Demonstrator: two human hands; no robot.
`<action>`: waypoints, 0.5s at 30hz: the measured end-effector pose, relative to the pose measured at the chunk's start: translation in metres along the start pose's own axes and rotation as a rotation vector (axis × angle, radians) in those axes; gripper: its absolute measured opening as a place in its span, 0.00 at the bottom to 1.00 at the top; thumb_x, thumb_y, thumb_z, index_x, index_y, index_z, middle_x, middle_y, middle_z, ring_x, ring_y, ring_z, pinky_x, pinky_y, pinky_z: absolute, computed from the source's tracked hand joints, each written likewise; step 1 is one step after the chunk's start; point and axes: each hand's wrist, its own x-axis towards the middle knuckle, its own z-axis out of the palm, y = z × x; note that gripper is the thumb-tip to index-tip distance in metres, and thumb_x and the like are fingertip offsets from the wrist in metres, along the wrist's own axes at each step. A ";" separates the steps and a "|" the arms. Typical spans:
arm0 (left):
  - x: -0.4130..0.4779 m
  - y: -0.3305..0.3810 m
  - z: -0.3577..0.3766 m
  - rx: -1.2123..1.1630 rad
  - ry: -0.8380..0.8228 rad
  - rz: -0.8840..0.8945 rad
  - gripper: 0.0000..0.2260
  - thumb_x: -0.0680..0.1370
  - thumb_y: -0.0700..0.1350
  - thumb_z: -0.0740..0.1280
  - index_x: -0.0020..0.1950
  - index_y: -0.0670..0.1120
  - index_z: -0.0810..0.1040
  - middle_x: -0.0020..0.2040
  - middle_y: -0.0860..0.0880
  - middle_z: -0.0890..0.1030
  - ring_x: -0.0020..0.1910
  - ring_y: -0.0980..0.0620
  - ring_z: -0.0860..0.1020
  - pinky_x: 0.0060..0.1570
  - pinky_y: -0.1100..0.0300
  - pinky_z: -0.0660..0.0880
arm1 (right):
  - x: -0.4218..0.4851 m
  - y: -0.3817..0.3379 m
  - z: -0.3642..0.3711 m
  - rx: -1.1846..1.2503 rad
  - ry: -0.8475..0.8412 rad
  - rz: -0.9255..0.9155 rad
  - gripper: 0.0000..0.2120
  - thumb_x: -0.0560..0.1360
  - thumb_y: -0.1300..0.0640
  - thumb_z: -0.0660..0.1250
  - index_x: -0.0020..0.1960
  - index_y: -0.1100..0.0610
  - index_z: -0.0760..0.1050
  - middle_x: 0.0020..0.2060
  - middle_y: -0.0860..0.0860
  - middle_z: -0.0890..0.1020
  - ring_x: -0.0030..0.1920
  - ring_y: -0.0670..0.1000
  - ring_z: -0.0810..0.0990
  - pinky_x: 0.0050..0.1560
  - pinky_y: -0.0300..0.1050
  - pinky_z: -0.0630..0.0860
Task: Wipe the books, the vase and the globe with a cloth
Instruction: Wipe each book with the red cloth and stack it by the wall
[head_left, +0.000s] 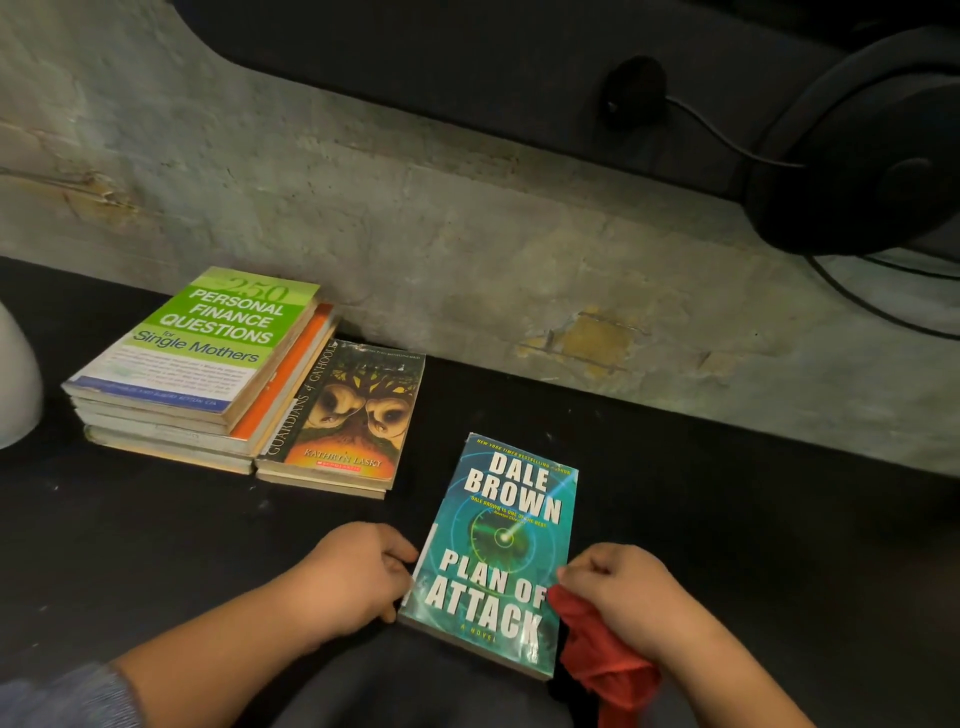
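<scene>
At the table's (208, 545) near edge, my left fingers (399, 552) pinch the spine side of the light, probably slippery paperback (498, 551), a good hold, while my right fingers (589, 564) clutch the soft cloth (597, 662)

Two bare hands in frame: left hand (358, 577), right hand (623, 592). Left forearm (218, 660) was bare up to a sleeve (62, 696) at the bottom-left corner: grey-blue, knit-looking texture, bunched at the cuff. Right forearm (727, 670) was bare out to the frame edge. Dark fabric (415, 686) sat between the arms, possibly the person's clothing; couldn't tell.
</scene>
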 end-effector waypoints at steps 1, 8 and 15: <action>0.001 0.001 0.001 -0.027 0.018 -0.019 0.09 0.78 0.41 0.66 0.58 0.48 0.77 0.43 0.50 0.83 0.32 0.58 0.80 0.25 0.69 0.69 | 0.000 -0.002 0.001 -0.009 0.003 0.008 0.07 0.74 0.49 0.71 0.43 0.52 0.81 0.39 0.46 0.84 0.41 0.43 0.82 0.39 0.36 0.75; -0.004 0.008 -0.004 -0.173 -0.048 -0.126 0.05 0.78 0.47 0.67 0.53 0.49 0.79 0.46 0.50 0.81 0.42 0.55 0.75 0.34 0.64 0.70 | -0.002 -0.009 0.007 -0.063 0.002 0.044 0.08 0.74 0.49 0.71 0.44 0.53 0.79 0.41 0.46 0.83 0.42 0.44 0.81 0.41 0.40 0.77; -0.016 0.007 -0.003 -0.519 -0.171 -0.040 0.08 0.80 0.41 0.65 0.59 0.44 0.74 0.50 0.45 0.85 0.44 0.50 0.83 0.37 0.61 0.78 | -0.008 -0.014 0.002 0.089 -0.078 0.028 0.07 0.74 0.51 0.72 0.45 0.55 0.81 0.41 0.47 0.85 0.40 0.43 0.83 0.36 0.35 0.77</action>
